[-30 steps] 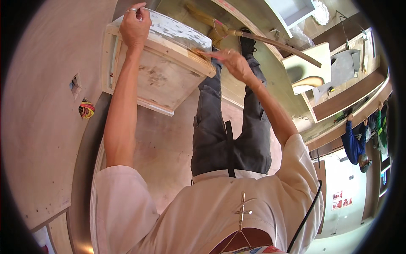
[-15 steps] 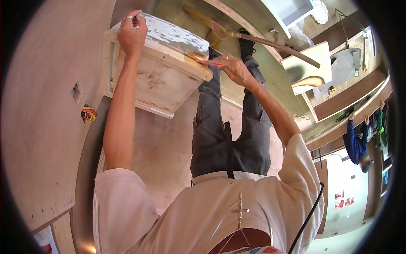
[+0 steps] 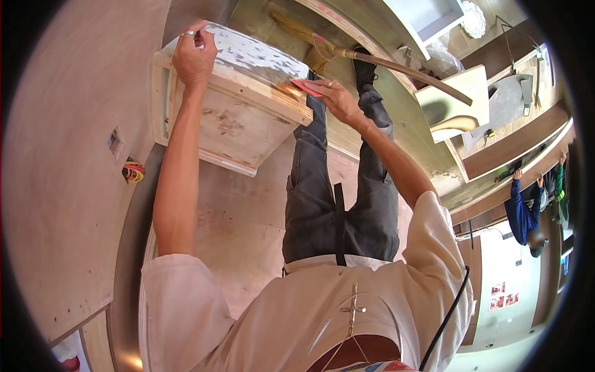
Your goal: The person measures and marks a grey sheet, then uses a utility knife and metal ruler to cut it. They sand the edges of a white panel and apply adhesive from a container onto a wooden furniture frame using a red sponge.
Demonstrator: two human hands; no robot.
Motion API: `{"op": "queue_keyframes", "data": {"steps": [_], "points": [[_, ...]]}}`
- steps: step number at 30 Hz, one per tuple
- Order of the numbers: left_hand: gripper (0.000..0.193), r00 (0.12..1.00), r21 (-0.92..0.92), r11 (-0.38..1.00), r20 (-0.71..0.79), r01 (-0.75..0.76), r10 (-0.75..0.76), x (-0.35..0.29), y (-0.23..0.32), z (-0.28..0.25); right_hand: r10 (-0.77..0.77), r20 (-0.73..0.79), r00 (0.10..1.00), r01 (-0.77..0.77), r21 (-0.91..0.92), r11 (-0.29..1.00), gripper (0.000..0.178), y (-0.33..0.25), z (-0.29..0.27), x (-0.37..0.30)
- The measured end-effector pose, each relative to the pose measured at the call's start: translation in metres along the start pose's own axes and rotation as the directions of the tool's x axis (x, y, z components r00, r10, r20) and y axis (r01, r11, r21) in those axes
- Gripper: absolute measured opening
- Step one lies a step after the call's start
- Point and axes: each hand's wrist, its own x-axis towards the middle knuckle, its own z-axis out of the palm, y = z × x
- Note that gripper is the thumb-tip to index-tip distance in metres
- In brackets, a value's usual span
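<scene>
A wooden box-like frame (image 3: 248,93) stands in front of me, its upper panel (image 3: 248,49) covered with patchy white and grey coating. At the panel's far left corner, my left hand (image 3: 195,59) is closed with bent fingers over the edge; a ring is on one finger. My right hand (image 3: 338,99) pinches a thin, flat piece of red sandpaper (image 3: 305,87). The sandpaper lies against the panel's right end, by an orange-lit bare wood strip (image 3: 288,90). What its underside touches is hidden.
A broom (image 3: 396,69) leans past my right foot. Pale boards (image 3: 452,99) and a long wooden ledge (image 3: 514,161) lie to the right. Coloured wires (image 3: 132,169) stick out of the left wall panel. Another person in blue (image 3: 522,208) is at the far right.
My right hand has tilted the sandpaper so that more of its red face shows, at the panel's right end. The left hand has shifted slightly downward at the corner.
</scene>
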Motion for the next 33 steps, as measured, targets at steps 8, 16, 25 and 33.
{"op": "queue_keyframes", "data": {"steps": [8, 16, 25, 33], "points": [[0.016, 0.999, 0.008, 1.0, -0.029, -0.028, 0.028, 0.001, 0.003, 0.001, 0.082, -0.003, 0.997, -0.082, 0.03, 0.996, 0.032, 0.003, -0.008, 0.027], [0.017, 0.998, 0.038, 0.998, -0.034, -0.042, 0.044, -0.001, 0.0, -0.001, 0.051, 0.25, 0.967, -0.084, 0.123, 0.989, 0.031, -0.013, -0.048, -0.006], [0.015, 0.999, 0.042, 0.998, -0.022, -0.037, 0.038, 0.0, 0.001, 0.002, 0.08, 0.112, 0.991, -0.064, -0.138, 0.988, 0.03, -0.073, -0.021, 0.04], [0.015, 0.999, 0.035, 0.999, -0.042, -0.025, 0.027, 0.002, 0.003, 0.001, 0.172, 0.052, 0.984, -0.153, -0.258, 0.954, 0.023, -0.093, -0.022, 0.059]]}}
